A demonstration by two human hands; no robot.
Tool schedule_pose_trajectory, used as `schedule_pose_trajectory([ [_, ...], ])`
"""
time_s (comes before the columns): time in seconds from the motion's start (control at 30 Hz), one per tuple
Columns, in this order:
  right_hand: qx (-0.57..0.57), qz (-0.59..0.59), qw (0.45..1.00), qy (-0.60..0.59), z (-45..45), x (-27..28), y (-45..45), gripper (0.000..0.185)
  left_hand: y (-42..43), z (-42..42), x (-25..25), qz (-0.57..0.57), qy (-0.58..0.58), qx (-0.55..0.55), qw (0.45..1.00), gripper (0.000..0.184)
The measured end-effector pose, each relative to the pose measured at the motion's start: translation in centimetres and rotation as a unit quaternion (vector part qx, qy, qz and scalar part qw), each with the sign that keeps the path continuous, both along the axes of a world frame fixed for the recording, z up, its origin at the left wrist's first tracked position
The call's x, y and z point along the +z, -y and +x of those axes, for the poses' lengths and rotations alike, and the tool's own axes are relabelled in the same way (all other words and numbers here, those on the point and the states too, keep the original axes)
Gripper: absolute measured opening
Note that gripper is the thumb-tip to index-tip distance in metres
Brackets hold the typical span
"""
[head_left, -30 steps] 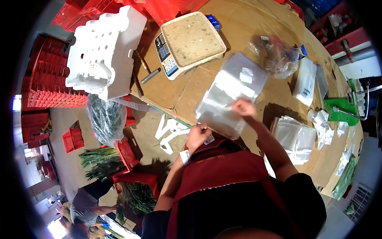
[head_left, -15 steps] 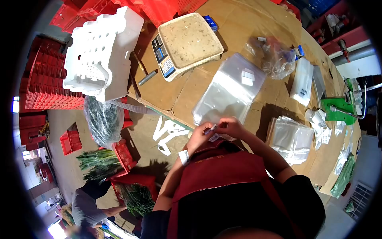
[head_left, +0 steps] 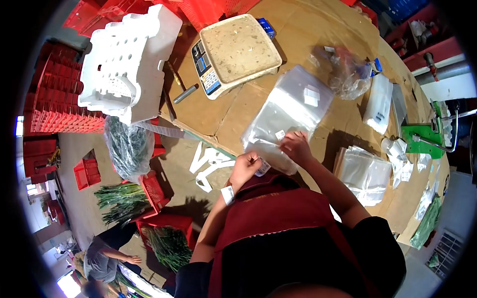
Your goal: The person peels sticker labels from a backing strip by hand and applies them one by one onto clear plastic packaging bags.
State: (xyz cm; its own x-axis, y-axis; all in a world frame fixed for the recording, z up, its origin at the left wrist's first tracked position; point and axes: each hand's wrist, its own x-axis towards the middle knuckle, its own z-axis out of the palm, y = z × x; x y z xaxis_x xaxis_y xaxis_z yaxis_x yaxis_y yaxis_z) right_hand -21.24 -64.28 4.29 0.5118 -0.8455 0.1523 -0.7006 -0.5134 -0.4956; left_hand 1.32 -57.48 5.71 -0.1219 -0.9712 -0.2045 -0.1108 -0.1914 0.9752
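My left hand [head_left: 245, 168] is closed on a small strip of white printed labels [head_left: 263, 168] just above my apron. Over the near part of a stack of clear plastic bags [head_left: 283, 111], my right hand [head_left: 296, 147] has its fingers curled in a pinch. A single small white label [head_left: 279, 134] shows at its fingertips. More white labels [head_left: 311, 95] lie on the far part of the bag stack. Another white label [head_left: 227, 194] sits at my left wrist.
A scale [head_left: 241, 49] stands behind the bags, beside a white crate [head_left: 131, 64]. On the right lie another bag stack [head_left: 365, 174], a plastic roll [head_left: 377, 104] and a green metal device [head_left: 422, 139]. A co-worker [head_left: 102, 260] bends near red crates of leafy greens [head_left: 169, 246].
My hands were together at the label strip and have separated. My right hand has moved forward and right over the bags with a small label. The co-worker's arm has shifted.
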Motion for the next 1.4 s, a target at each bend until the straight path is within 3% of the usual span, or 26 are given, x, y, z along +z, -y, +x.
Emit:
schedule_pose_trajectory([
  [0.03,-0.006,0.029,1.000,-0.009,-0.1,-0.6,0.4,0.013,-0.1,0.2,0.3,0.012,0.035,-0.025,0.999,0.013],
  [0.13,-0.024,0.117,0.992,0.051,-1.7,-1.8,1.9,0.007,-0.1,-0.4,0.1,0.015,0.027,0.015,0.999,0.014],
  [0.2,-0.157,0.011,0.937,0.311,-2.5,1.4,4.3,0.010,-0.2,-0.3,-0.1,0.037,0.053,0.016,0.998,0.012],
  [0.27,-0.298,-0.168,0.927,0.152,-2.2,7.6,4.4,0.023,-0.8,-0.2,-0.4,0.062,0.081,0.011,0.995,0.011],
  [0.33,-0.239,-0.174,0.949,0.110,-2.1,6.5,2.6,0.027,-0.7,-1.0,-0.7,0.035,-0.025,0.013,0.999,0.014],
  [0.37,-0.150,-0.211,0.962,0.090,-1.2,5.6,1.4,0.022,-0.4,-1.3,-0.3,0.033,-0.028,0.009,0.999,0.014],
  [0.4,-0.073,-0.209,0.965,0.143,0.6,4.9,1.0,0.015,0.0,-1.6,0.4,0.035,-0.057,-0.023,0.997,0.016],
  [0.43,0.028,0.021,0.978,0.208,1.2,5.1,0.1,0.014,0.2,-1.6,0.9,0.037,-0.085,-0.053,0.994,0.019],
  [0.47,0.068,0.147,0.950,0.268,1.6,1.8,-1.3,0.017,0.3,-1.5,1.1,0.036,-0.085,-0.049,0.995,0.019],
  [0.5,0.016,0.285,0.921,0.265,2.3,1.6,-2.1,0.019,0.4,-1.2,1.3,0.045,-0.029,-0.081,0.995,0.018],
  [0.6,-0.048,0.382,0.885,0.262,2.5,2.1,-2.2,0.017,0.1,-0.9,0.9,0.053,0.037,-0.081,0.995,0.016],
  [0.67,-0.059,0.327,0.903,0.274,2.2,0.2,-1.5,0.016,-0.1,-0.7,0.0,0.050,0.045,-0.058,0.996,0.014],
  [0.7,-0.060,0.155,0.967,0.195,1.6,-0.6,-0.6,0.016,-0.3,-0.3,-0.5,0.050,0.063,-0.049,0.996,0.013],
  [0.73,-0.056,-0.023,0.992,0.108,1.1,-1.2,0.0,0.018,-0.4,0.0,-0.9,0.049,0.081,-0.038,0.995,0.012],
  [0.77,-0.068,-0.033,0.997,0.025,0.7,-0.2,0.4,0.025,-0.6,0.1,-1.1,0.047,0.064,-0.013,0.997,0.012],
  [0.87,-0.115,-0.029,0.992,0.050,0.7,1.5,-0.1,0.031,-0.7,0.2,0.0,0.069,0.035,0.011,0.997,0.009],
  [0.9,-0.063,0.016,0.997,0.046,0.3,1.7,-0.6,0.031,-0.7,0.1,0.0,0.069,0.035,0.012,0.997,0.009],
  [0.97,-0.020,-0.015,0.999,0.047,-0.3,0.7,-1.1,0.029,-0.5,-0.3,0.1,-0.043,-0.037,0.033,0.998,0.010],
  [1.07,0.016,-0.027,0.999,0.029,-0.5,-0.9,-0.8,0.021,-0.1,-0.3,1.3,0.000,-0.004,-0.038,0.999,0.014],
  [1.17,0.004,0.003,1.000,0.018,0.0,-0.4,0.2,0.015,0.3,-0.4,2.4,0.016,0.019,-0.051,0.998,0.015],
  [1.23,0.058,0.034,0.996,0.060,-0.1,1.1,0.3,0.015,0.3,-0.6,2.4,0.011,0.001,-0.038,0.999,0.016],
  [1.33,0.042,-0.011,0.998,0.036,-0.7,-0.3,-0.2,0.017,-0.5,-0.2,0.8,0.019,0.003,-0.027,0.999,0.019],
  [1.4,0.037,0.021,0.998,0.050,-0.7,-0.5,0.0,0.016,-0.3,-0.2,0.9,0.027,0.022,-0.033,0.999,0.021],
])
